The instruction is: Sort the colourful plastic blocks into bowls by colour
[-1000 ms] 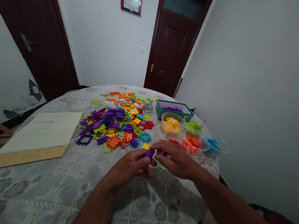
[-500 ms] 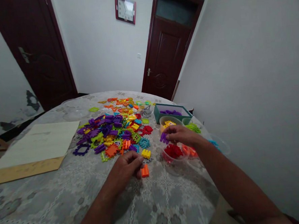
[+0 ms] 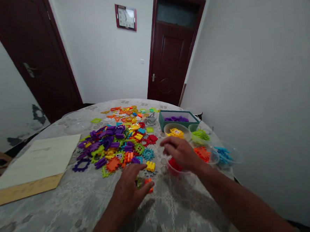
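Note:
My left hand [image 3: 129, 184] is low over the tablecloth, thumb and fingers spread apart. An orange plastic connector piece [image 3: 150, 185] lies by its thumb, partly covered. A greenish piece [image 3: 139, 182] shows in the gap between thumb and fingers; its shape is unclear. Just beyond the fingertips sits a yellow connector piece [image 3: 150, 166]. My right hand [image 3: 178, 152] hovers above a clear bowl of red pieces [image 3: 174, 165], its fingers loosely bent and nothing visible in them. To its left spreads a mixed pile of purple, green, orange and yellow building pieces [image 3: 108, 147].
A green box [image 3: 194, 122] with purple pieces stands at the back right. Near it are clear tubs of yellow [image 3: 175, 133], green [image 3: 200, 135], orange [image 3: 202, 154] and blue pieces [image 3: 223, 155]. A pale board [image 3: 36, 158] lies on the left.
The purple connector is gone from my right hand, which has shifted slightly left and down. My left hand has gone from pinched to spread beside the orange piece. The view has tilted a little.

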The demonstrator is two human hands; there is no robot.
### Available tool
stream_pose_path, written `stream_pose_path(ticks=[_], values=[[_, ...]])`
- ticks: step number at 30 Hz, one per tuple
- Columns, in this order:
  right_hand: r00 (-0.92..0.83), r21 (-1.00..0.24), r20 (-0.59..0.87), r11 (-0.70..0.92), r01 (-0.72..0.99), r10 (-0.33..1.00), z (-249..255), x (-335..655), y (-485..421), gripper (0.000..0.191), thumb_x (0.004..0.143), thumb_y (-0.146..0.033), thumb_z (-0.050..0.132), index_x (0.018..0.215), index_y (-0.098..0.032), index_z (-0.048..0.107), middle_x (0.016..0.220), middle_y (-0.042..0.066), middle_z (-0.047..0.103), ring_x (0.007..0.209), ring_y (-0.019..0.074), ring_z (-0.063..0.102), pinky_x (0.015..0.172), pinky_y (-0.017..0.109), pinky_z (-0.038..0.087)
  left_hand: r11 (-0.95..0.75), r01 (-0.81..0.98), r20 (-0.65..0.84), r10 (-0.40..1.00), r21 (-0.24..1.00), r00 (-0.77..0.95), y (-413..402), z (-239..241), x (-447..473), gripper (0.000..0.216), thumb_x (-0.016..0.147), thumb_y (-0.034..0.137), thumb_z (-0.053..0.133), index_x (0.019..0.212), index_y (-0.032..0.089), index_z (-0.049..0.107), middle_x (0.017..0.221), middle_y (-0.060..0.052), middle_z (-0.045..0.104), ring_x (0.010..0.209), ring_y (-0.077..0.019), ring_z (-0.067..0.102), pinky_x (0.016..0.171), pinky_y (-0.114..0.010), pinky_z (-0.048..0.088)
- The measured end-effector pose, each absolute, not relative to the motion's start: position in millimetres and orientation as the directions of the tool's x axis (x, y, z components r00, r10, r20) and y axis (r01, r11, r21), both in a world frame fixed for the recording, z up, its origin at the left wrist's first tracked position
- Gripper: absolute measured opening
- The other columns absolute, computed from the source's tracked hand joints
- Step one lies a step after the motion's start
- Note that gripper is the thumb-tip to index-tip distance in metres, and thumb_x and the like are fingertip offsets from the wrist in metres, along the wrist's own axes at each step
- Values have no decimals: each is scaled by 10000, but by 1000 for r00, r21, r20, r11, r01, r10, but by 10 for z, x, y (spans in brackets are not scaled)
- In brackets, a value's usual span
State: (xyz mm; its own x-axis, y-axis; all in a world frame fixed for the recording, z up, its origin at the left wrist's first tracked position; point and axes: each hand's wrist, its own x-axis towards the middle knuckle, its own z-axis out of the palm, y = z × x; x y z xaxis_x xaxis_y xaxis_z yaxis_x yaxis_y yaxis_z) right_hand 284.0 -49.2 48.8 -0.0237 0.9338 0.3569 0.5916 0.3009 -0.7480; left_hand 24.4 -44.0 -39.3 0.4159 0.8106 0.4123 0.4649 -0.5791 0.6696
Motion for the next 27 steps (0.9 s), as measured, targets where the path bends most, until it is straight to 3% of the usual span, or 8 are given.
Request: stream_pose_path(ticks=[3,6,9,12,15,22,27], values=[[-581,-505,255,619,602,773,286,2441,-897,212,927,-172,573,1052,-231,734,953,24,759,875,171,695,789,270,510,-712,508,432,700,485,568,-447,-561,243,565,785,296,779,1337,280,665,1338,-129,690,1273,-354,605,1093,-548,482],[-793,-371,134,772,517,595,60,2295,-1034,161,884,-186,592,990,-238,701,925,-3,746,811,164,667,680,249,459,-694,621,334,720,365,609,-454,-640,228,718,734,180,748,1429,297,616,1465,-129,618,1386,-369,524,1133,-555,440],[-851,-271,199,861,430,487,-263,2285,-1007,61,855,-272,601,865,-228,644,891,10,715,749,167,625,596,261,416,-658,698,289,752,281,593,-440,-671,222,745,767,170,734,1484,305,580,1529,-127,565,1441,-361,470,1162,-544,407],[-855,-227,316,908,352,411,-580,2257,-975,115,839,-302,593,747,-238,569,745,6,646,662,164,569,591,279,422,-649,729,320,753,218,575,-402,-720,232,724,823,378,784,1505,278,563,1536,-153,545,1441,-388,457,1166,-569,393],[-826,-269,367,899,345,427,-744,2200,-990,110,821,-281,600,739,-234,544,699,-5,621,610,152,528,590,286,408,-610,776,385,763,161,520,-377,-758,258,801,797,564,808,1499,263,563,1544,-169,523,1434,-409,453,1177,-581,373],[-792,-400,279,816,417,542,-760,2168,-1035,49,839,-265,606,837,-223,580,806,-4,685,660,152,575,576,293,322,-378,923,543,792,79,278,-371,-669,386,592,938,395,659,1490,222,533,1578,-193,463,1539,-408,323,1250,-630,237],[-776,-496,261,769,402,574,-727,2183,-1020,57,854,-217,589,886,-218,635,864,17,718,736,164,633,634,280,374,-217,967,582,807,132,102,-273,-706,364,515,977,348,584,1464,190,527,1545,-217,468,1518,-395,362,1230,-616,296]])
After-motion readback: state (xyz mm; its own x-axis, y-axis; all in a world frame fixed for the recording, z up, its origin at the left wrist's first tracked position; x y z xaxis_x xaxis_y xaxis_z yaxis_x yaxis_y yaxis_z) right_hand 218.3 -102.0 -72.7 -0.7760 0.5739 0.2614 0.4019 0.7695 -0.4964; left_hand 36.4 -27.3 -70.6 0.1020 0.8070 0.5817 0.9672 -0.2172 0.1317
